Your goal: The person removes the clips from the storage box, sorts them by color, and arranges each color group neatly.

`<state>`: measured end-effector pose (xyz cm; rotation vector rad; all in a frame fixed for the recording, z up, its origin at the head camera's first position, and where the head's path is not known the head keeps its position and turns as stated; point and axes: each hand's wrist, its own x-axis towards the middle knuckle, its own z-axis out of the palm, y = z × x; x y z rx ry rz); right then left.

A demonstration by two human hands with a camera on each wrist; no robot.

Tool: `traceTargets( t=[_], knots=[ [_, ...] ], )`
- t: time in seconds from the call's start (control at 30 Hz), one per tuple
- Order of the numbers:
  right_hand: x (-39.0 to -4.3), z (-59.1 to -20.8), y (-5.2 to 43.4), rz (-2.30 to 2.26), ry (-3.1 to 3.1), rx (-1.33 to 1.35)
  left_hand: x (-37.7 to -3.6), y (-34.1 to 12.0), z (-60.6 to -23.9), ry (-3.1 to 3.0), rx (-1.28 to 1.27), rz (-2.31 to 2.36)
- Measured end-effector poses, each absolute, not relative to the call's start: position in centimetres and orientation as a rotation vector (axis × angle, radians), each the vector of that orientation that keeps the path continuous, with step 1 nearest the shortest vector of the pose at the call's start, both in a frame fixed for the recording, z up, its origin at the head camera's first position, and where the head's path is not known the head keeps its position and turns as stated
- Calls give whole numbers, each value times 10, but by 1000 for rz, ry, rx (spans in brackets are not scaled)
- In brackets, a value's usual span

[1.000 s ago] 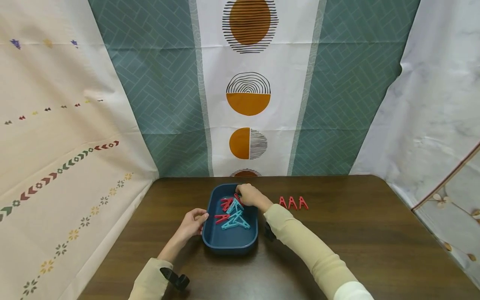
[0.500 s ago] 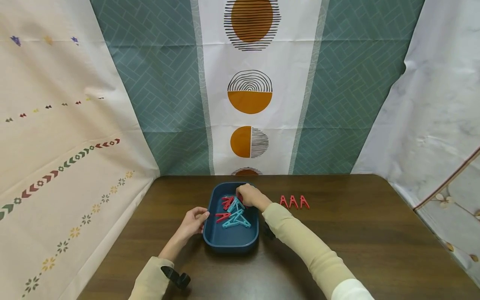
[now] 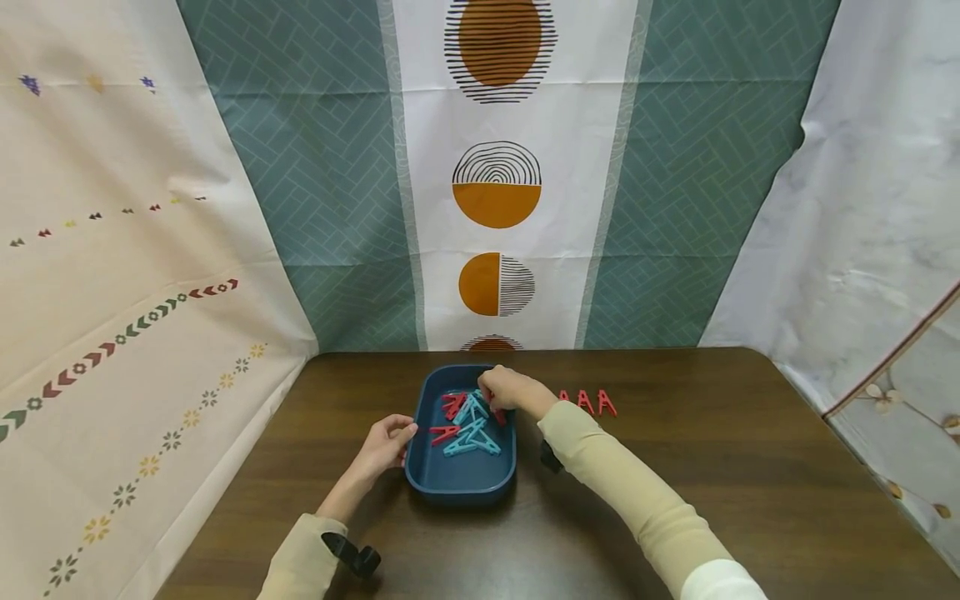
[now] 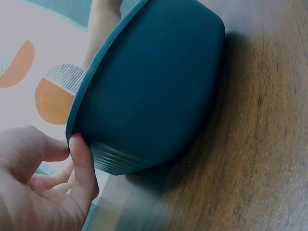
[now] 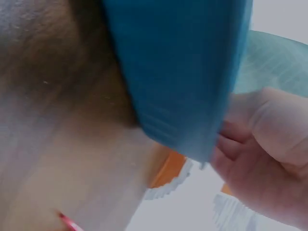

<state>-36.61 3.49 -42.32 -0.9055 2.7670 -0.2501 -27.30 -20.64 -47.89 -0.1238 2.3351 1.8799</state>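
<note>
A dark blue plastic tub (image 3: 457, 483) stands on the table with several red and light blue clothespins (image 3: 474, 446) in it. At its left side my left hand (image 3: 386, 446) pinches the rim between thumb and finger, as the left wrist view confirms. My right hand (image 3: 513, 392) is over the tub's far right part, fingers pointing down inside. A red clothespin (image 3: 498, 415) shows just below those fingertips, apparently pinched by them. In the right wrist view the tub wall (image 5: 178, 72) hides the fingertips.
Several red clothespins (image 3: 585, 402) lie in a row on the brown wooden table (image 3: 712, 467), right of the tub; my right forearm partly covers the leftmost. Patterned cloths (image 3: 660, 208) hang behind and at both sides.
The right hand has shifted slightly right within the tub, and a red clothespin now shows under its fingers. The left hand keeps its grip on the rim.
</note>
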Motion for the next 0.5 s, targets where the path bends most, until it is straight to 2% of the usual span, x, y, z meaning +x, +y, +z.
traceTargets(
  t=[0.3, 0.5],
  knots=[
    [-357, -414, 42, -230, 2722, -1016, -270, -205, -476, 2339, -132, 1873],
    [-357, -418, 51, -458, 2727, -1111, -271, -206, -477, 2336, -128, 1882]
  ],
)
